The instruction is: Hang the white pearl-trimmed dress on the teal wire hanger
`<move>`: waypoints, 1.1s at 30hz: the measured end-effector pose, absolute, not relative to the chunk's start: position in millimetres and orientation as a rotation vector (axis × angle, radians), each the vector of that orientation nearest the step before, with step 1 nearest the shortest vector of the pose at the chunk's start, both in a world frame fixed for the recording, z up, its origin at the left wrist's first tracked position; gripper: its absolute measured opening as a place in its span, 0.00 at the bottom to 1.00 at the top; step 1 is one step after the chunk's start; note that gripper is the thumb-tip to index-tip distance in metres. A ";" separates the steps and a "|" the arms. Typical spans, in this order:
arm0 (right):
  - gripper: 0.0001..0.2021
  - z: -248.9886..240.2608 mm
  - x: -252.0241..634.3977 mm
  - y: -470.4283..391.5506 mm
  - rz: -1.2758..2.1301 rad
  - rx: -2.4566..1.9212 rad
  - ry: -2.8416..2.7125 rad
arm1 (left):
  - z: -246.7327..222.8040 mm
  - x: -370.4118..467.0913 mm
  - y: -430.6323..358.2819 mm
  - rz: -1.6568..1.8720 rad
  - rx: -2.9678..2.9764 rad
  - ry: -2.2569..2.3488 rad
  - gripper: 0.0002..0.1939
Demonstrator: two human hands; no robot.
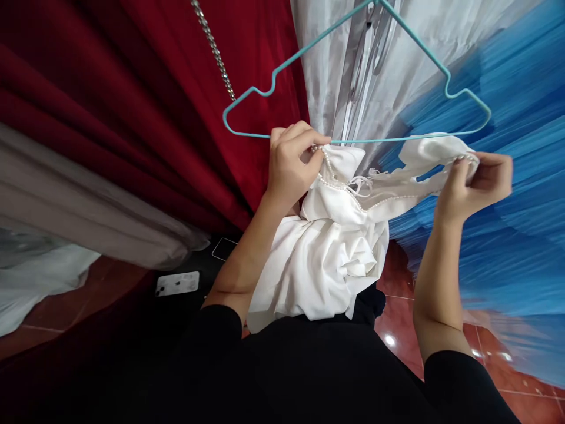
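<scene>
A white dress (326, 259) with pearl beading along its neckline hangs between my hands, its skirt bunched below. My left hand (291, 159) pinches the beaded left strap close under the hanger's bottom bar. On the other side, my right hand (479, 179) grips the right strap, fingers closed over its beaded edge. The light-blue wire hanger (379, 141) is above the dress; the right strap's top meets its lower bar. White lacing shows at the back of the bodice. The hanger's hook lies outside the view.
Red drapes (176, 106) fill the left, with a beaded chain (214, 50) hanging there. Blue tulle (507, 235) fills the right, and pale sheer fabric (326, 65) hangs behind the hanger. A white phone (177, 284) lies on a black surface at lower left. The floor has red tiles (401, 330).
</scene>
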State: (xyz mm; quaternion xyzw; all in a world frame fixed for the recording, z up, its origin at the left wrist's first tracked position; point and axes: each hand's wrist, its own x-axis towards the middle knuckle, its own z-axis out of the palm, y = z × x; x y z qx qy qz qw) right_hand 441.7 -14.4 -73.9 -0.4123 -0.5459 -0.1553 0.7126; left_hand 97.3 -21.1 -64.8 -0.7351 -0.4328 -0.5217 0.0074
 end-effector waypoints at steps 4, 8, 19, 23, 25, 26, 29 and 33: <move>0.05 -61.7 392.5 -44.6 -0.432 -0.805 -1.591 | -68.0 90.1 -16.9 -1.635 -2.331 -1.316 0.10; 0.09 -47.8 354.9 -31.6 -0.338 -0.650 -1.830 | -69.8 93.3 -20.8 -1.668 -2.342 -1.296 0.12; 0.06 -63.8 331.9 -10.8 -0.240 -0.895 -1.721 | -70.0 98.0 -54.5 -1.913 -2.083 -0.972 0.17; 0.04 -62.2 328.7 -9.7 -0.202 -0.858 -1.704 | -103.0 80.8 -59.4 -2.214 -1.899 -1.116 0.16; 0.03 -62.0 328.0 -9.0 -0.188 -0.850 -1.693 | -113.3 60.2 -50.7 -2.326 -1.820 -1.368 0.16; 0.03 -62.2 328.3 -8.9 -0.182 -0.847 -1.690 | -114.8 47.7 -43.9 -2.375 -1.738 -1.441 0.16; 0.04 -64.2 331.7 -8.7 -0.148 -0.827 -1.691 | -103.6 10.0 -19.8 -2.460 -1.497 -1.368 0.19; 0.04 -69.3 337.2 -6.7 -0.131 -0.774 -1.694 | -62.9 -14.7 0.6 -2.427 -1.466 -1.152 0.20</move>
